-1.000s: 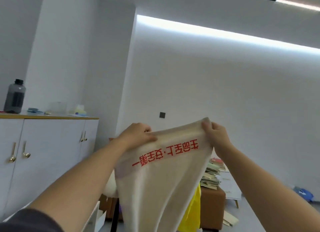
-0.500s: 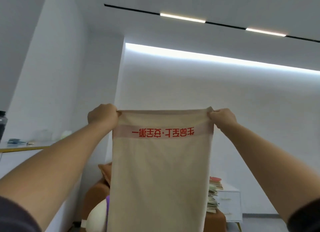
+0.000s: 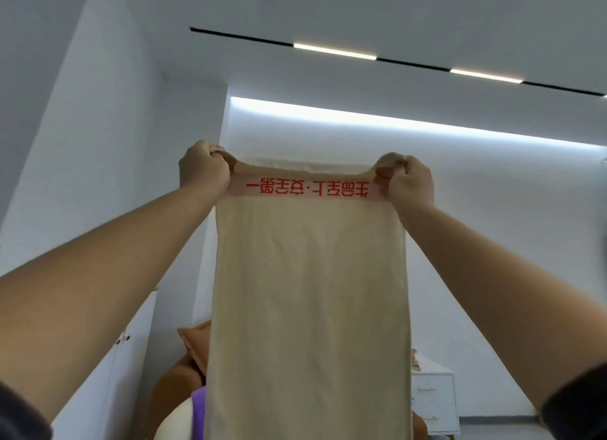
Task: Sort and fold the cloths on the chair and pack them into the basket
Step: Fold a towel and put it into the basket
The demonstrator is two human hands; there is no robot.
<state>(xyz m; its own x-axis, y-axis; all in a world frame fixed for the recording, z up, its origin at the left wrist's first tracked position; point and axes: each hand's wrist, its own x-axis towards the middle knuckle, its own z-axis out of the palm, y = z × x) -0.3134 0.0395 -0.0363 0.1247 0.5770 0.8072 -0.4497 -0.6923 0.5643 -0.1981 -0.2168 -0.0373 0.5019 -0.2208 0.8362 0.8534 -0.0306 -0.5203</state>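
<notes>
A long beige cloth (image 3: 308, 291) with a pink band and red printed characters near its top edge hangs straight down in front of me, held high. My left hand (image 3: 203, 168) grips its top left corner and my right hand (image 3: 410, 185) grips its top right corner, the top edge pulled taut between them. Below the cloth, a brown chair (image 3: 174, 383) shows at lower left with a purple cloth (image 3: 198, 410) and a cream-coloured item (image 3: 175, 423) on it. No basket is in view.
A white cabinet (image 3: 128, 357) stands along the left wall. A small white drawer unit (image 3: 433, 400) with books on top sits at the lower right. White walls and a ceiling with strip lights fill the rest.
Both hands have lifted the cloth higher and pulled its top corners apart, so it now hangs flat and stretched. The camera has tilted up toward the ceiling.
</notes>
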